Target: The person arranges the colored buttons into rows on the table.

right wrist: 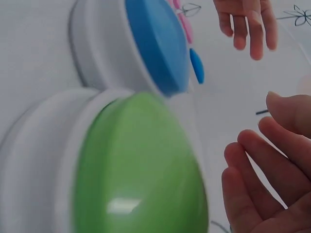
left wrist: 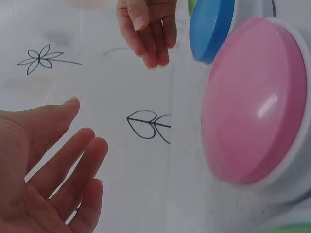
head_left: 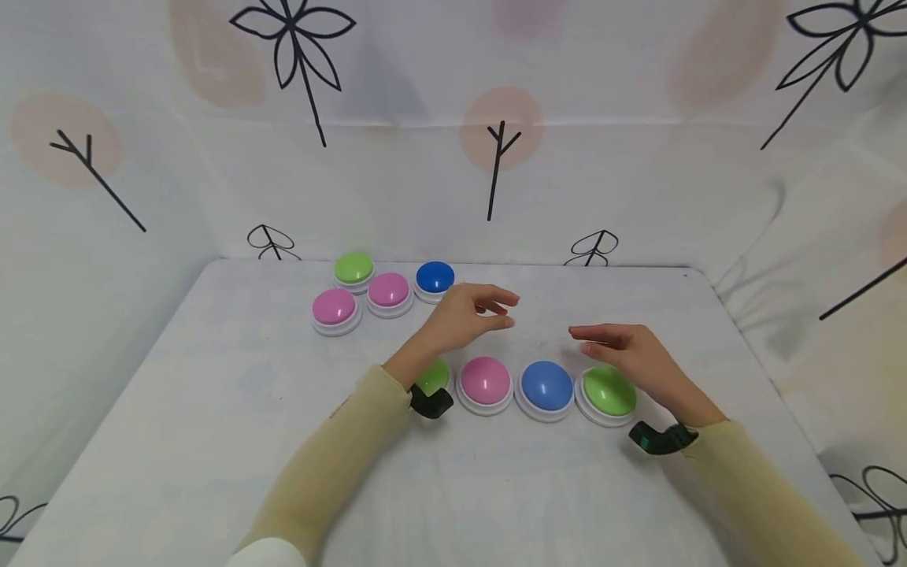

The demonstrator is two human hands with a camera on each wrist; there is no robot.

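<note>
"Toward three o'clock on the white tabletop (head_left: 177, 441), what do we see near the right hand (head_left: 631, 354)?"

"We see a round, glossy green-domed button (head_left: 611, 394) on a white base, with the hand raised at its one o'clock. Its fingers are slightly bent and close together; whether the thumb touches them, we cannot tell."

"And the left hand (head_left: 468, 315)?"

"We find it in the air at twelve o'clock from a round pink-domed button (head_left: 485, 381), thumb and fingers apart and loosely bent."

"How do we read that row?"

"Starting at its nine o'clock end: a second green-domed button (head_left: 434, 372), partly hidden by a black wrist device (head_left: 431, 403), then the pink one, a blue-domed button (head_left: 547, 386) and the first green one."

"Farther off?"

"At the pink one's ten o'clock we count four more, close together: a far green button (head_left: 353, 268), two far pink buttons (head_left: 388, 289) and a dark blue button (head_left: 435, 276)."
</note>
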